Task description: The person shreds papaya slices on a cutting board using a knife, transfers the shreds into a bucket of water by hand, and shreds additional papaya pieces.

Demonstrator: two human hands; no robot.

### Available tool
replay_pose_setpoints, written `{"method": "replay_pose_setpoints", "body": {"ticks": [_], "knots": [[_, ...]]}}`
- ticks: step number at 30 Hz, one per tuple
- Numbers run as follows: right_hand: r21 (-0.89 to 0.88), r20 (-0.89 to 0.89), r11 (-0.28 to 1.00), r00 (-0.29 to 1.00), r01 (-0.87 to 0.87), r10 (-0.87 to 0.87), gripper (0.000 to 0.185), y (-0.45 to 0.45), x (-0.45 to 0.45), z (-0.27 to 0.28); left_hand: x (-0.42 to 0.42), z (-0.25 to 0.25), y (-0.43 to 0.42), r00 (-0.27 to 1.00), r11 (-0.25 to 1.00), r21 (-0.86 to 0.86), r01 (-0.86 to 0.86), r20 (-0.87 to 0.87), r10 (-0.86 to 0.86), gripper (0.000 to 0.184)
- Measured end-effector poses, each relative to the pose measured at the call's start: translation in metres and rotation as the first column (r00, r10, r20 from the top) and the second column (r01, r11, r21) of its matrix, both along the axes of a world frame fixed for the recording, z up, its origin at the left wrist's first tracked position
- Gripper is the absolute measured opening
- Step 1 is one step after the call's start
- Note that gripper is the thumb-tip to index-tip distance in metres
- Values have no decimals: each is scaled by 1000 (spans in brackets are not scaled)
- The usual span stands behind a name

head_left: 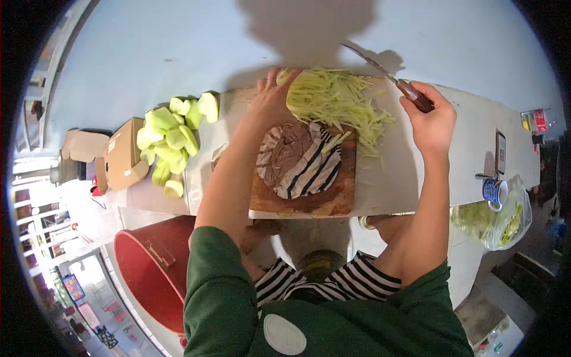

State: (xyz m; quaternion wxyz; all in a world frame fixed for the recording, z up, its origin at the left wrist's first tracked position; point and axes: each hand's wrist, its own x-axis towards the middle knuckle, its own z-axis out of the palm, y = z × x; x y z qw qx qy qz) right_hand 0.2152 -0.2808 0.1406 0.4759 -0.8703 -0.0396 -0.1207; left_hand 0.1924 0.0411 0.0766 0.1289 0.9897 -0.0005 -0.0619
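Observation:
My left hand [272, 95] reaches to the left edge of a heap of pale green vegetable shreds [333, 101], its fingers apart; a bit of green shows between thumb and fingers. Raised right of the heap, my right hand [433, 113] grips the brown handle of a knife [383, 70], its blade pointing up and left toward the wall. A wooden cutting board [303, 206] lies before me. On it rests a rounded, bunched cloth [303, 163], brown on one side and black-and-white striped on the other, with a few shreds on its right part.
Peeled green vegetable pieces [169, 137] are piled at left, beside a cardboard box [126, 156]. A red bin [154, 262] stands below the table. Rightward are a phone [501, 152], a blue-and-white mug [493, 191], a plastic bag with green shreds [496, 223] and a bottle [537, 120].

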Motion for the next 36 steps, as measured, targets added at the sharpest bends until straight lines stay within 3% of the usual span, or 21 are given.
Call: {"method": "replay_pose_setpoints", "body": {"ticks": [4,7,9,10,12,16,18,22,25,27,30,34,36], "knots": [[-28,-13,999,1000,17,-18,29,-6,5,-3,20,-19,-19,990,996,78,44,-137,-33,127],[-22,18,1000,1000,-11,11,28,-6,6,1,33,-56,-12,996,995,63,83,-49,-80,122],[-55,-15,998,1000,21,-22,28,-3,6,6,46,-90,-1,978,965,206,162,97,-185,107],[-55,-16,998,1000,20,-21,28,-4,7,5,43,-68,-10,978,965,206,161,96,-184,107],[-73,7,997,1000,5,-4,28,-6,10,1,37,-28,-26,994,992,100,74,-84,-65,75],[-77,-18,997,1000,11,-13,28,1,10,5,39,-46,-18,998,994,93,54,-47,-50,60],[-37,24,999,999,-37,37,29,2,11,0,38,-46,-14,997,999,-10,42,-62,-42,53],[-70,8,997,999,-43,43,29,5,10,-2,36,-44,-10,998,999,-24,28,48,-27,47],[-70,20,995,998,-64,66,30,6,9,-3,36,-34,-10,983,991,-134,1,181,23,44],[-50,-2,997,998,-64,64,30,8,5,0,35,-14,-10,960,940,-337,-58,239,145,45],[-32,-2,998,999,-53,53,30,9,-1,4,37,8,-7,912,901,-432,-33,356,204,47],[-44,26,997,998,-63,64,29,3,-1,-1,23,39,0,863,861,-503,-71,401,306,47],[-85,5,996,999,-38,38,29,5,-2,1,15,47,9,888,739,-652,-171,223,403,43]]}}
